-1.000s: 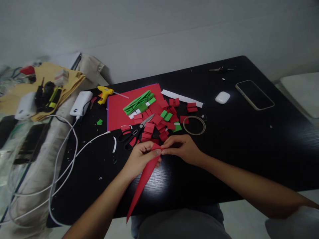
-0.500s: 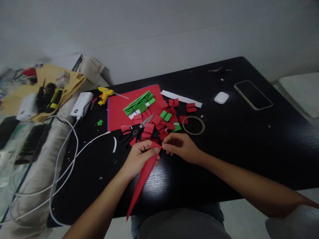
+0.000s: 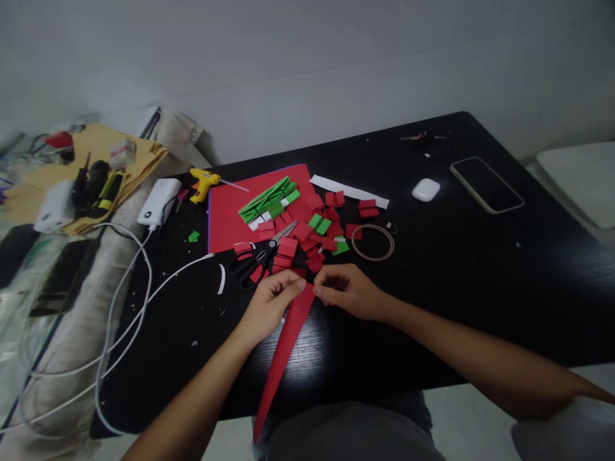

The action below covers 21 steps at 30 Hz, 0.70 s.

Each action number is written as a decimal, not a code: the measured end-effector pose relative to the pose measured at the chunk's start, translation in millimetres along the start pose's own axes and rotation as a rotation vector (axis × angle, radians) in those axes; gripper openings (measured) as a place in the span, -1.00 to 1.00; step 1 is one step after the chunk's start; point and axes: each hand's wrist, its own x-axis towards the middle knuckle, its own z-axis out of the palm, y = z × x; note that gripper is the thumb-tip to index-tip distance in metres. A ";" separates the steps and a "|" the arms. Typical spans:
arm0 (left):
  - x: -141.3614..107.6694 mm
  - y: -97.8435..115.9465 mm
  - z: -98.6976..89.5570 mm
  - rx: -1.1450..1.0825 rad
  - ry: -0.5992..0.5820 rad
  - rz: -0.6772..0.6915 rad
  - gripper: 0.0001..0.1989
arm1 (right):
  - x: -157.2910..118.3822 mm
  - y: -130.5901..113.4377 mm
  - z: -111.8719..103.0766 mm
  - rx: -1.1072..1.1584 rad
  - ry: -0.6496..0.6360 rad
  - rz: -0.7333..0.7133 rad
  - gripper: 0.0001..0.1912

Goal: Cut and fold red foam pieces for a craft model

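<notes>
A long red paper strip (image 3: 282, 358) hangs from between my hands and tapers down past the table's front edge. My left hand (image 3: 276, 301) pinches its top left corner between thumb and fingers. The top right corner is pinched by my right hand (image 3: 343, 291). Just beyond my hands lies a pile of small folded red paper pieces (image 3: 302, 232), with a folded green piece (image 3: 319, 223) among them. Black-handled scissors (image 3: 263, 257) rest partly under the folded pieces. Behind the pile, a bundle of green paper strips (image 3: 269, 198) lies on a red sheet (image 3: 225, 221).
A yellow glue gun (image 3: 204, 184) and a white power bank (image 3: 158, 202) with a white cable (image 3: 180, 272) are at the left. A tape ring (image 3: 393, 243), an earbud case (image 3: 425, 189) and a phone (image 3: 487, 186) lie to the right. A white paper strip (image 3: 350, 187) lies behind the pile.
The red strip has turned so its wide face shows more, and its lower tip has swung slightly right. My right hand now grips the strip's top corner.
</notes>
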 end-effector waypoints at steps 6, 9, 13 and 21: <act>0.3 -0.8 -1.7 0.084 0.073 0.101 -0.67 | 0.1 0.0 0.1 -0.020 0.005 -0.011 -0.83; -0.5 -0.9 -0.4 0.087 0.101 0.112 -0.67 | 0.4 0.8 0.4 -0.007 0.006 0.006 -0.82; 0.1 0.6 0.8 0.066 0.085 0.101 -0.63 | 0.7 1.8 0.7 -0.006 0.024 -0.004 -0.84; 1.3 0.6 0.6 0.054 0.086 0.113 -0.61 | 0.7 2.5 -0.4 -0.013 0.040 -0.003 -0.84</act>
